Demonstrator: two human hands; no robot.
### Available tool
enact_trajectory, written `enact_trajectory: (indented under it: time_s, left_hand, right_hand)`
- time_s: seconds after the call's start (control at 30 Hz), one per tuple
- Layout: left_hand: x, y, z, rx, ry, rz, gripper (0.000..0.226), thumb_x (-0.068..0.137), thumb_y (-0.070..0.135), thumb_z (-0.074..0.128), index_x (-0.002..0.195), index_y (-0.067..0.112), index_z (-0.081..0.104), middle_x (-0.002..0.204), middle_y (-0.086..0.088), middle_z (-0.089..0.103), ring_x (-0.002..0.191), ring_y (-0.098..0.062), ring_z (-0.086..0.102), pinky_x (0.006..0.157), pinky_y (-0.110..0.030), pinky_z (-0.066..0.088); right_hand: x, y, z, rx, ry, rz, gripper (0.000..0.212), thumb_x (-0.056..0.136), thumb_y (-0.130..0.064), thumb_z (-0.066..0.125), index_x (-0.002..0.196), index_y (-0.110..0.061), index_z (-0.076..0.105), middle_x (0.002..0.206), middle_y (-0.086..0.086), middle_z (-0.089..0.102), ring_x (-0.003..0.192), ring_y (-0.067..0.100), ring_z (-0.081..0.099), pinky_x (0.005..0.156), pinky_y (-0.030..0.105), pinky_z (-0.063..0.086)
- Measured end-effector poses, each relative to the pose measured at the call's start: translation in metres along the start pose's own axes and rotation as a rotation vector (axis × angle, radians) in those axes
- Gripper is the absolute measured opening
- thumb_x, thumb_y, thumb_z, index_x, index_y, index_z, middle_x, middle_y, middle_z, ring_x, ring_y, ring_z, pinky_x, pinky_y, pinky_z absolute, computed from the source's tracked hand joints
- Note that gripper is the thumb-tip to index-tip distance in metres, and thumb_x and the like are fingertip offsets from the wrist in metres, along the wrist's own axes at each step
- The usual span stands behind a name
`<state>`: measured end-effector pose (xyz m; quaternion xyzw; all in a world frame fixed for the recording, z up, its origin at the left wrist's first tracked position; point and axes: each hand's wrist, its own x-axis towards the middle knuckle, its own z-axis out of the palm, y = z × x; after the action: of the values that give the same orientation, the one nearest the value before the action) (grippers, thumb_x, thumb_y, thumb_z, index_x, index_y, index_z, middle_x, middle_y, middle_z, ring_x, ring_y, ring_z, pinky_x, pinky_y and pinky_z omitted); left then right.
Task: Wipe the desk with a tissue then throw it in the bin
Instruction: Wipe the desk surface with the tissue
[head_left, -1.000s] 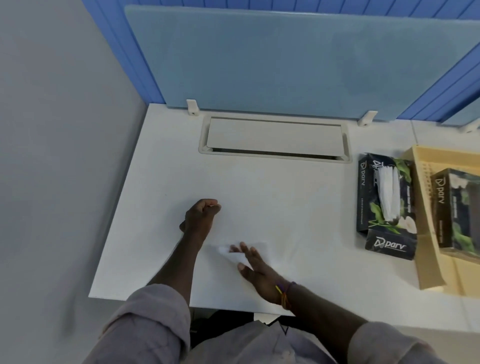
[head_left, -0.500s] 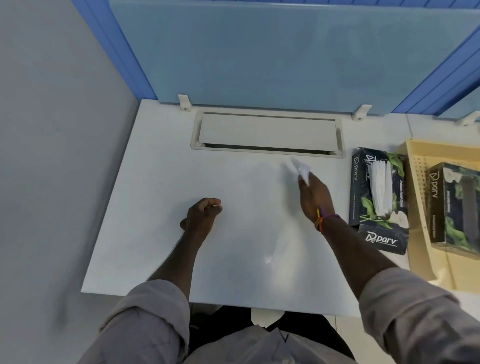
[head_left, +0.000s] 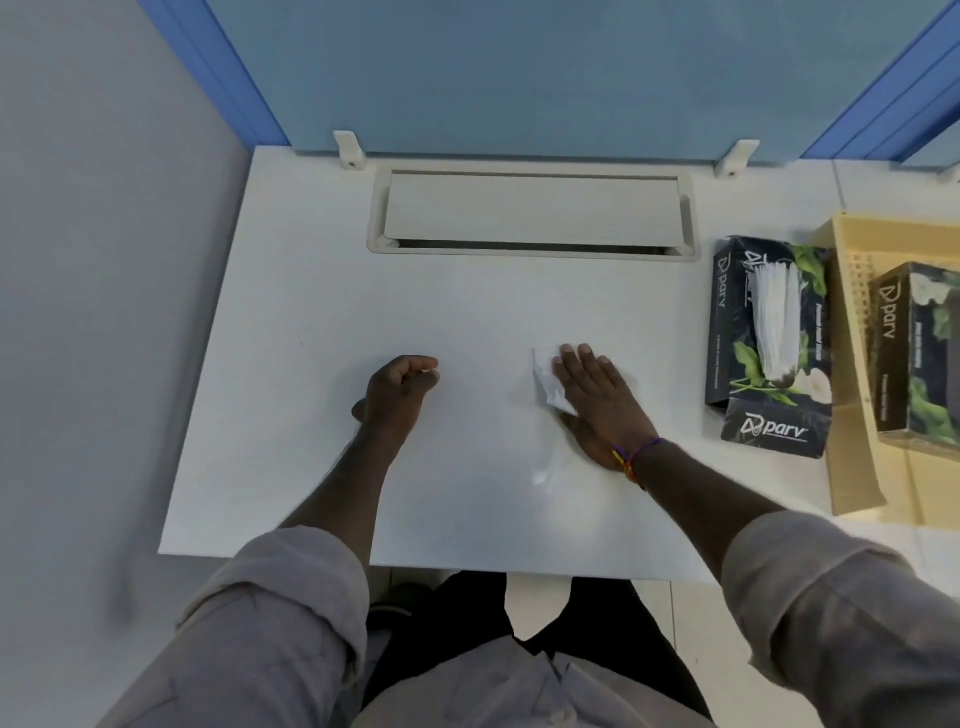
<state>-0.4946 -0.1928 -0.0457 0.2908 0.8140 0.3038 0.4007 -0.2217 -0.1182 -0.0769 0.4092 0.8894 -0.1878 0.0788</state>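
Observation:
A white tissue (head_left: 545, 382) lies flat on the white desk (head_left: 311, 364), pinned under my right hand (head_left: 597, 400), whose fingers are spread over it; only the tissue's left edge shows beside the fingers. My left hand (head_left: 397, 395) rests on the desk to the left as a closed fist with nothing in it. No bin is in view.
An open black tissue box (head_left: 769, 343) lies right of my right hand. Further right a beige tray (head_left: 852, 395) holds a second black box (head_left: 919, 353). A cable flap (head_left: 530, 213) sits at the back by the blue partition (head_left: 519, 73). A grey wall stands left.
My right hand swept the tissue from near the front edge up to the back right by the box, then back down to the desk's middle. The left fist stayed put.

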Motion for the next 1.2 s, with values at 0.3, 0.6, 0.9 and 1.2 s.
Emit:
enact_trajectory:
  time_s: [0.3, 0.6, 0.9, 1.2]
  left_hand:
    - [0.002, -0.003, 0.003, -0.050, -0.003, -0.023, 0.027, 0.075, 0.045, 0.061, 0.096, 0.033, 0.073, 0.107, 0.012, 0.076, 0.106, -0.015, 0.066, 0.107, -0.049, 0.038]
    - [-0.023, -0.002, 0.004, -0.076, -0.059, -0.031, 0.025, 0.067, 0.050, 0.063, 0.087, 0.041, 0.074, 0.102, 0.016, 0.074, 0.107, -0.015, 0.066, 0.110, -0.047, 0.039]
    - [-0.099, 0.006, 0.020, -0.520, -0.199, -0.118, 0.023, 0.095, 0.028, 0.058, 0.100, 0.011, 0.072, 0.083, -0.004, 0.071, 0.082, -0.021, 0.063, 0.074, -0.030, 0.046]
    - [-0.182, 0.013, 0.039, -0.704, -0.037, -0.090, 0.020, 0.077, 0.006, 0.064, 0.093, 0.005, 0.075, 0.088, -0.013, 0.070, 0.083, -0.026, 0.064, 0.071, -0.030, 0.051]
  right_hand:
    - [-0.069, -0.056, 0.052, -0.104, 0.069, -0.136, 0.074, 0.091, -0.041, 0.041, 0.149, 0.003, 0.027, 0.156, 0.024, 0.029, 0.144, 0.044, 0.026, 0.114, 0.049, 0.014]
    - [-0.104, -0.087, 0.066, 0.299, -0.100, -0.214, 0.073, 0.097, -0.039, 0.038, 0.156, -0.025, -0.003, 0.162, 0.006, 0.014, 0.151, 0.018, -0.004, 0.120, 0.033, -0.006]
    - [-0.076, -0.093, -0.028, 2.102, -0.461, 0.396, 0.055, 0.100, -0.043, 0.041, 0.147, -0.013, 0.044, 0.154, 0.011, 0.042, 0.142, 0.029, 0.037, 0.103, 0.038, 0.036]
    - [-0.090, -0.068, -0.027, 1.697, -0.742, 0.409, 0.071, 0.091, -0.067, 0.041, 0.138, -0.016, 0.055, 0.140, 0.017, 0.058, 0.125, 0.035, 0.055, 0.101, 0.049, 0.045]
